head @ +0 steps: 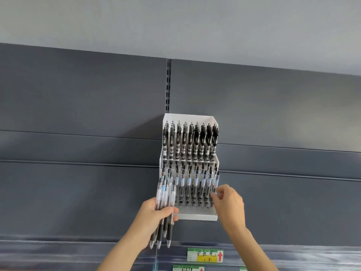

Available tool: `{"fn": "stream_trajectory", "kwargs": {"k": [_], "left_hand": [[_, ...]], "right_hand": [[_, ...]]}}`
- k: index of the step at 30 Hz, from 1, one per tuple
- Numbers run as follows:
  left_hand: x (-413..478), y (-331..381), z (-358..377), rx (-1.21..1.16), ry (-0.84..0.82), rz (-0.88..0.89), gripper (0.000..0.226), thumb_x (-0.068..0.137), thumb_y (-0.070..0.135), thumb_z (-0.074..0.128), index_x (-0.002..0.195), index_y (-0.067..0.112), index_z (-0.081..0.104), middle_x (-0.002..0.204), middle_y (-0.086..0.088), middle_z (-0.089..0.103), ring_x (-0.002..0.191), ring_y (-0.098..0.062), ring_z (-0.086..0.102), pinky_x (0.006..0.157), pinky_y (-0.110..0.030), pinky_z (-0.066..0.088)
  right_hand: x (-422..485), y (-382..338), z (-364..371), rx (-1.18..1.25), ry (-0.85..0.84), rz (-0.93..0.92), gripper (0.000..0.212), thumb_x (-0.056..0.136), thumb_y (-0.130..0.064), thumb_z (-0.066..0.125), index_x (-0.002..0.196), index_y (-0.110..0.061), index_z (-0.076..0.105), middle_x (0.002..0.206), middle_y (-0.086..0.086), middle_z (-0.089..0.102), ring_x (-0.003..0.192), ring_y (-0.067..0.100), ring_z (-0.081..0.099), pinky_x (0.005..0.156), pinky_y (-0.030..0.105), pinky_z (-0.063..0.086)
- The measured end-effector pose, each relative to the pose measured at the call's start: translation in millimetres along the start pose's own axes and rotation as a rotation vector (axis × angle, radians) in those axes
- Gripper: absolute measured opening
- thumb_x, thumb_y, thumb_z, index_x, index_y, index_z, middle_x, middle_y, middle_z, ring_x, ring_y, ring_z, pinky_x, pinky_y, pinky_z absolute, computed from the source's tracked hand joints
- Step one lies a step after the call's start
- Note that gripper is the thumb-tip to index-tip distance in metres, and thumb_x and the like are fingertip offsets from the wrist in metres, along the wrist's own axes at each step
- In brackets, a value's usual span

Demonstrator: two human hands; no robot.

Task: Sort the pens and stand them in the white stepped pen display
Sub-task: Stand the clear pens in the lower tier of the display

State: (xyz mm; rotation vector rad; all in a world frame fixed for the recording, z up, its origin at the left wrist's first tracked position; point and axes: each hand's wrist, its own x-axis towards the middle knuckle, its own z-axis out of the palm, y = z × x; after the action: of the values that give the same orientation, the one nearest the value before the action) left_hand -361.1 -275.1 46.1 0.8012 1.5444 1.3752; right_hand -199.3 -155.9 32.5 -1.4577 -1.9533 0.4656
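Observation:
The white stepped pen display (197,216) stands on a dark shelf against the back panel. Its upper step holds a row of black pens (190,142). The lower step holds clear pens with black grips (192,185). My left hand (154,214) grips a bundle of several clear pens (165,202) upright, tips down, just left of the display's front. My right hand (229,200) pinches the rightmost clear pen (216,181) of the lower step at its lower barrel.
Dark grey shelving panels (78,114) fill the wall, with a slotted upright (168,85) above the display. Green and yellow price tags (205,255) sit on the shelf rail below.

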Motion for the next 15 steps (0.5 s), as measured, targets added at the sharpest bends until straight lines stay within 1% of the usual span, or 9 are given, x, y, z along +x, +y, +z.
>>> {"fn": "stream_trajectory", "kwargs": {"k": [1,2,4,6,8,9,11,13,15], "left_hand": [[-1,1,-3,-0.023,0.0,-0.001,0.015,0.089,-0.005,0.053,0.098,0.004,0.061,0.079,-0.009,0.072,0.066,-0.019,0.071,0.064,-0.027,0.055],[-2,1,-6,-0.047,0.0,-0.003,0.015,0.089,-0.006,0.053,0.098,0.003,0.061,0.079,-0.009,0.072,0.066,-0.02,0.071,0.064,-0.028,0.056],[-4,1,-11,-0.09,0.001,-0.011,0.015,0.088,-0.007,0.053,0.097,0.002,0.061,0.079,-0.01,0.072,0.068,-0.022,0.071,0.067,-0.031,0.057],[-6,2,-16,-0.118,0.0,-0.013,0.016,0.088,-0.007,0.054,0.097,0.003,0.063,0.078,-0.01,0.073,0.069,-0.023,0.071,0.068,-0.032,0.057],[-8,2,-20,-0.126,-0.004,-0.003,0.017,0.087,-0.006,0.054,0.097,0.004,0.065,0.079,-0.01,0.073,0.071,-0.024,0.071,0.067,-0.031,0.057],[-9,3,-22,-0.125,-0.006,0.003,0.018,0.087,-0.006,0.055,0.097,0.004,0.065,0.081,-0.011,0.073,0.072,-0.024,0.071,0.067,-0.03,0.057],[-11,3,-25,-0.105,-0.012,0.016,0.018,0.087,-0.005,0.056,0.1,0.003,0.066,0.087,-0.015,0.072,0.075,-0.025,0.072,0.066,-0.028,0.057],[-12,3,-28,-0.088,-0.02,0.03,0.018,0.087,-0.003,0.057,0.102,0.002,0.066,0.093,-0.018,0.072,0.076,-0.025,0.072,0.064,-0.025,0.057],[-12,3,-31,-0.098,-0.015,0.031,0.018,0.087,-0.003,0.057,0.101,0.002,0.066,0.091,-0.017,0.072,0.076,-0.025,0.072,0.065,-0.024,0.056]], "right_hand": [[-7,-8,0,0.088,0.004,-0.024,0.012,0.09,-0.017,0.058,0.08,-0.013,0.057,0.071,-0.003,0.056,0.065,0.012,0.05,0.056,0.019,0.037],[-14,-19,1,0.174,-0.029,-0.048,0.013,0.089,-0.017,0.06,0.077,-0.014,0.06,0.069,-0.004,0.057,0.063,0.009,0.051,0.056,0.016,0.038],[-25,-42,5,0.286,-0.158,-0.092,0.014,0.088,-0.018,0.063,0.074,-0.017,0.064,0.066,-0.006,0.06,0.06,0.004,0.051,0.055,0.011,0.039],[-29,-61,10,0.344,-0.289,-0.113,0.011,0.087,-0.019,0.063,0.082,-0.014,0.071,0.07,-0.005,0.064,0.062,0.004,0.054,0.056,0.007,0.041],[-30,-74,15,0.403,-0.384,-0.135,0.014,0.087,-0.019,0.063,0.085,-0.01,0.074,0.075,0.0,0.069,0.065,0.007,0.056,0.06,0.011,0.043],[-31,-78,18,0.428,-0.425,-0.147,0.015,0.086,-0.018,0.063,0.081,-0.011,0.074,0.073,0.003,0.069,0.063,0.006,0.055,0.059,0.015,0.043],[-34,-84,24,0.437,-0.477,-0.171,0.019,0.086,-0.017,0.063,0.068,-0.015,0.07,0.063,0.0,0.064,0.054,0.0,0.05,0.054,0.012,0.039],[-34,-89,28,0.428,-0.479,-0.163,0.018,0.085,-0.018,0.064,0.067,-0.016,0.067,0.062,-0.004,0.061,0.054,0.0,0.051,0.056,0.012,0.041],[-32,-92,28,0.462,-0.489,-0.145,0.02,0.087,-0.014,0.061,0.067,-0.013,0.065,0.059,-0.005,0.058,0.051,-0.001,0.049,0.055,0.011,0.039]]}}
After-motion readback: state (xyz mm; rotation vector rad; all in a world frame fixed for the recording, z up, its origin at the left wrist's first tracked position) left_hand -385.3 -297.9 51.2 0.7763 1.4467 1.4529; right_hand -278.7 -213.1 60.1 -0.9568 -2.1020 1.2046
